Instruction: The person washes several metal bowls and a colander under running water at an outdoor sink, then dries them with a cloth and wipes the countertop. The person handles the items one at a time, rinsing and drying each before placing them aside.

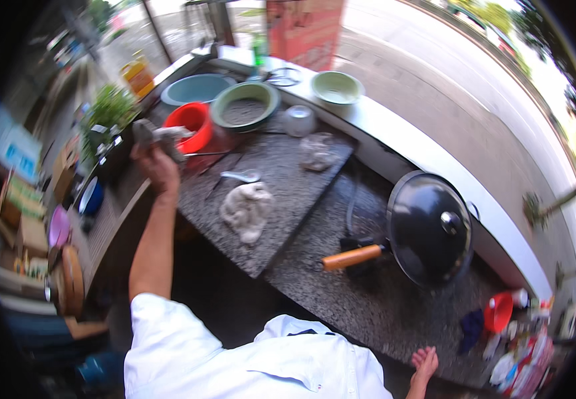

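Observation:
My left hand (pixel 155 162) is raised at the left, shut on a greyish cloth (pixel 170 139) beside a red plastic bucket (pixel 195 124). My right hand (pixel 424 363) hangs at the lower right near the counter's edge, fingers apart, holding nothing. On the raised granite slab (pixel 278 219) lie a crumpled off-white cloth (pixel 248 209), a white spoon (pixel 242 175) and a crumpled clear plastic bag (pixel 316 151). A wok with a black domed lid (pixel 430 227) and a wooden handle (pixel 352 257) sits on the lower granite counter.
A green basin (pixel 244 107) of dark contents, a blue basin (pixel 198 89) and a clear jar (pixel 299 120) stand behind the slab. A pale green bowl (pixel 336 89) rests on the white ledge. A red container (pixel 498 312) and packets crowd the far right; shelves with boxes stand left.

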Motion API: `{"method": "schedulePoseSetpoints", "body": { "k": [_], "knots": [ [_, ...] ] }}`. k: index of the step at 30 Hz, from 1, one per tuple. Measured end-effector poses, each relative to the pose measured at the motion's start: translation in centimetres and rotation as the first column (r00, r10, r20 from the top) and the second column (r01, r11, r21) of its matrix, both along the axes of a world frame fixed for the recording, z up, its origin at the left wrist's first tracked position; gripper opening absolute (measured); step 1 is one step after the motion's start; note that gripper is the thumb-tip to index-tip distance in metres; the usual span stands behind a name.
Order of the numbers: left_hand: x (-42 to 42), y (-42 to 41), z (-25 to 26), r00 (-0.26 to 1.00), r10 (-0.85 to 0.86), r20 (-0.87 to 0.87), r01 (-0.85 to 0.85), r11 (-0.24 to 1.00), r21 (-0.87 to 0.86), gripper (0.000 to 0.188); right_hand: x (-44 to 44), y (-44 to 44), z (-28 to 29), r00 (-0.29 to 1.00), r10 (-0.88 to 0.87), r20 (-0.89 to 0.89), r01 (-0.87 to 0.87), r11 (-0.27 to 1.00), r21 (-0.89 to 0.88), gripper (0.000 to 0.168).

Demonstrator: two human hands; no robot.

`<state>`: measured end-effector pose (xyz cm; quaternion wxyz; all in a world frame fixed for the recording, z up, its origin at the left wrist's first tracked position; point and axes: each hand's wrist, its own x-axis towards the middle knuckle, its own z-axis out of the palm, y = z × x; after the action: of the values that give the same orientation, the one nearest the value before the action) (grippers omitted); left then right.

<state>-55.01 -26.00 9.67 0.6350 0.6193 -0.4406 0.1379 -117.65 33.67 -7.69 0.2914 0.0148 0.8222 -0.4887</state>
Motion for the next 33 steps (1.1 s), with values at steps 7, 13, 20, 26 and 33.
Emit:
{"method": "schedulePoseSetpoints", "body": {
  "k": [7,13,20,26,33],
  "knots": [
    [-4.0,1.9,4.8,0.897,-0.418,-0.146,0.399,0.906,-0.141,0.031,2.5,-5.9,7.3,0.999,0.030,-0.027,-0.037,0.957,-0.289,0.039],
    [-10.7,-1.8,7.1,0.851,-0.510,-0.122,0.490,0.857,-0.161,0.019,6.8,-9.1,8.3,0.974,0.210,-0.086,-0.226,0.926,-0.301,0.036],
    [-9.6,1.1,5.6,0.644,-0.212,0.735,0.237,0.969,0.072,0.018,11.8,-13.1,10.4,0.899,0.439,-0.014,-0.378,0.756,-0.534,0.050],
    [-27.4,19.2,7.3,-0.045,-0.998,0.037,0.990,-0.040,0.138,0.039,14.9,-22.4,17.2,0.732,0.674,-0.094,-0.413,0.330,-0.849,0.108],
    [-37.8,28.3,6.2,-0.524,-0.822,-0.223,0.737,-0.569,0.365,0.071,11.7,-19.8,19.9,0.760,0.554,0.339,0.030,0.492,-0.870,0.044]
  ]
}}
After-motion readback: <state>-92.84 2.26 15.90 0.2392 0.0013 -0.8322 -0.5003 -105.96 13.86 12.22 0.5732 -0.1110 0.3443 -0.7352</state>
